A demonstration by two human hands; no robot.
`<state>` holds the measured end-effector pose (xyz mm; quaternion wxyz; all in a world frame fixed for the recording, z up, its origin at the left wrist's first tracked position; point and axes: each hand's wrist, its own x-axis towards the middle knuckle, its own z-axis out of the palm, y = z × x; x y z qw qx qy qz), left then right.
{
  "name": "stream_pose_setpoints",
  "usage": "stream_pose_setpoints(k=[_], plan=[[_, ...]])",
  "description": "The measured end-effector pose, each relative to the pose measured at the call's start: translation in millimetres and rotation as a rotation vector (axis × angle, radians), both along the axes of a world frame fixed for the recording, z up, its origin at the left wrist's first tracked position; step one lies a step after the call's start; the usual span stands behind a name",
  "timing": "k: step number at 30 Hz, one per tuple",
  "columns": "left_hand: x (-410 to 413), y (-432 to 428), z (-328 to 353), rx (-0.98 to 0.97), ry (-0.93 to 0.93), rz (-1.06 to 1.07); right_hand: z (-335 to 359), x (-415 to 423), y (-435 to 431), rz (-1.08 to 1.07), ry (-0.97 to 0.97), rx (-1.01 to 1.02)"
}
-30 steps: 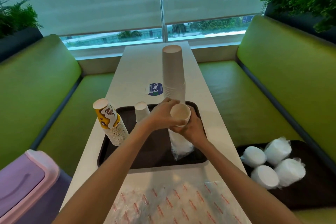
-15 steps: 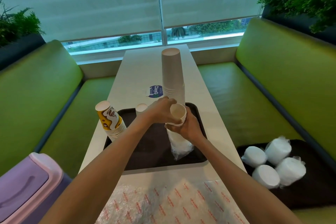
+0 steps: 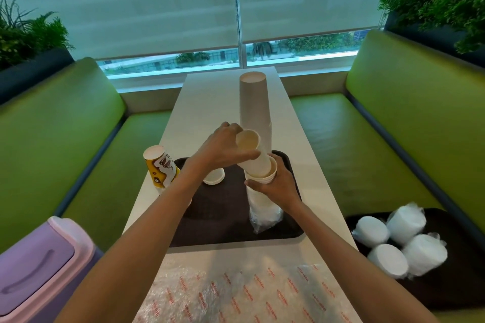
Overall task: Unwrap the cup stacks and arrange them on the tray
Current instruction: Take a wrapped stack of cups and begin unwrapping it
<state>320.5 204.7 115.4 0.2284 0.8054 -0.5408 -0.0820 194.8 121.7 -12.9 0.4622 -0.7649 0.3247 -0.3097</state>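
Cup stack (image 3: 263, 211) is standing on tray (image 3: 223, 223) w/ right hand (image 3: 280, 189) gripping its rim & left hand (image 3: 223, 149) holding top cups (image 3: 253, 157) tilted, prob light, crushable paper, so I'm thinking grab sides gently.

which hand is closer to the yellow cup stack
Left. The left hand grips the lifted cups just right of the yellow stack; the right hand holds the wrapped stack farther right on the tray.
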Motion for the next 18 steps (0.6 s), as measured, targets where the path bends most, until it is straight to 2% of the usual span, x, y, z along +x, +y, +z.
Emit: stream_pose_setpoints(k=[2, 7, 11, 14, 18], plan=[[5.2, 12.3, 5.3, 0.008, 0.059, 0.021, -1.2, -0.6, -2.0, 0.006, -0.004, 0.002], [13.6, 36.3, -6.0, 0.214, 0.238, 0.05, -2.1, 0.6, -0.6, 0.017, -0.007, 0.014], [14.3, 41.3, -27.0, 0.285, 0.42, 0.067, -7.3, 0.6, 1.1, 0.019, -0.038, 0.021], [20.7, 37.6, -43.3, 0.166, 0.599, 0.19, -9.2, -2.1, -1.7, 0.005, -0.043, 0.002], [34.8, 19.7, -62.5, -0.231, 0.68, 0.477, -5.0, -6.3, -9.5, -0.037, -0.051, -0.012]])
